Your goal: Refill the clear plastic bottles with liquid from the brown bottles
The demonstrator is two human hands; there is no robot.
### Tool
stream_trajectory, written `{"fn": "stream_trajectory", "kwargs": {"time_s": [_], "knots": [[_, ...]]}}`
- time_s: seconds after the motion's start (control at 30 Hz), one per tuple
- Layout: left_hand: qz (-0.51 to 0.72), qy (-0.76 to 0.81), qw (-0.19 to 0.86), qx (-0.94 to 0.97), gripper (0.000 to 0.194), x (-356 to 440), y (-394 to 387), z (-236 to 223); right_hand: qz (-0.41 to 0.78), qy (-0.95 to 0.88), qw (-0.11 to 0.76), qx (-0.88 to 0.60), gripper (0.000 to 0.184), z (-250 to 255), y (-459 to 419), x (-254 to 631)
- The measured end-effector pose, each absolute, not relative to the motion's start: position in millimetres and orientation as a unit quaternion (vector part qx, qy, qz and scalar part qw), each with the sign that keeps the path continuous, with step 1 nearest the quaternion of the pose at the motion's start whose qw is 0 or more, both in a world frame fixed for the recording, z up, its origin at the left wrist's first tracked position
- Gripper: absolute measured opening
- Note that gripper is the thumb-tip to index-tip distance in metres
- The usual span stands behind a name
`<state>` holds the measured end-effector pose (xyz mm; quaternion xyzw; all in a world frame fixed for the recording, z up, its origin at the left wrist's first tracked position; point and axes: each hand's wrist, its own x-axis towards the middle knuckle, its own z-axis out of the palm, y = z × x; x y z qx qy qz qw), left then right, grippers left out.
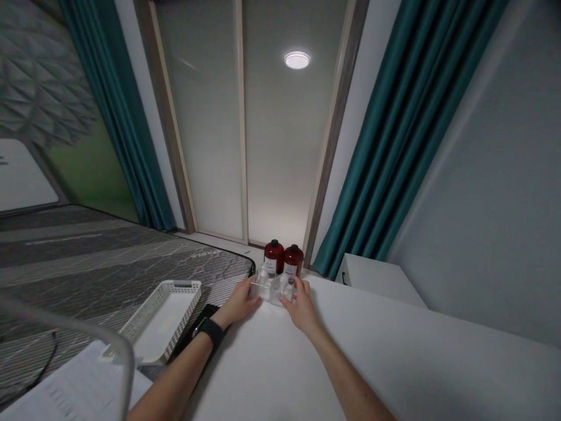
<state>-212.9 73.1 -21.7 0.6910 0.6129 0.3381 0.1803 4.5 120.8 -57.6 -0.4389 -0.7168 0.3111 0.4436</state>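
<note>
On the white desk (263, 374), straight ahead at twelve o'clock, what do the hands meet?

A clear acrylic holder (272, 290), near the desk's far edge. The left hand (239, 302) and the right hand (302, 305) meet it from either side.

How do the fingers stand?

The left hand's fingers lie close together, clamped on the holder's left end. The right hand's fingers are slightly apart, clamped on its right end.

What is in the holder, and what stands outside it?

Small clear bottles (274, 283) stand in its compartments, though I cannot count them through the plastic. Just behind it, two dark red bottles (283, 258) with black caps stand side by side, outside the holder.

Any writing to read?

Each red bottle has a white label, but the print is too small to read. No brand can be made out. A black watch (211, 330) circles the left wrist, its face hidden.

What lies around the desk?

At ten o'clock, a white mesh basket (151, 327) sits on a grey mattress (87, 257). At eight o'clock, a printed sheet of paper (65, 392) lies below a curved pale rail (118, 345). At two o'clock stands a white cabinet (377, 278), beside a teal curtain (403, 134).
</note>
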Motion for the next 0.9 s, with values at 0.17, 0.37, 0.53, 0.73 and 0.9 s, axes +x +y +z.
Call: {"fn": "stream_trajectory", "kwargs": {"time_s": [0.17, 0.37, 0.53, 0.73, 0.9], "knots": [[0.329, 0.631, 0.164, 0.683, 0.063, -207.7, 75.8, -23.8, 0.306, -0.720, 0.437, -0.444, 0.068, -60.4, 125.5, 5.4], [0.319, 0.632, 0.156, 0.689, 0.066, -207.7, 80.2, -25.2, 0.299, -0.718, 0.441, -0.448, 0.071, -61.1, 127.3, 5.2], [0.318, 0.621, 0.158, 0.698, 0.068, -212.1, 86.5, -29.4, 0.292, -0.711, 0.445, -0.459, 0.071, -60.6, 125.5, 0.5], [0.321, 0.615, 0.159, 0.702, 0.069, -213.6, 89.4, -30.0, 0.288, -0.708, 0.440, -0.472, 0.073, -60.1, 125.4, -2.9], [0.326, 0.618, 0.156, 0.698, 0.068, -212.3, 87.9, -28.2, 0.289, -0.713, 0.434, -0.469, 0.075, -59.9, 128.1, -3.8]]}}
